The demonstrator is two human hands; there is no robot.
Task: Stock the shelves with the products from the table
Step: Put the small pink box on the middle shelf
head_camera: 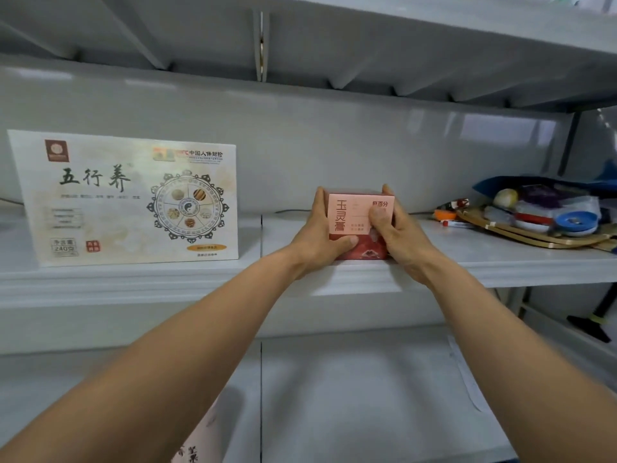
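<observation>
Box (351,212) between left hand (316,236), right hand (398,236)

Three boxes are counted: one large cream box (133,198) and one small pink box (350,212) on the middle shelf (133,279), and one partly seen box (203,439) at the bottom edge of the view. Three shelf levels are seen, the upper shelf (367,45) and lower shelf (367,396) included, and two hands, one left hand (315,235) and one right hand (400,237), are closed round the small pink box. One heap of small goods (547,202), too jumbled to be counted, is piled on one bamboo tray (500,232).
</observation>
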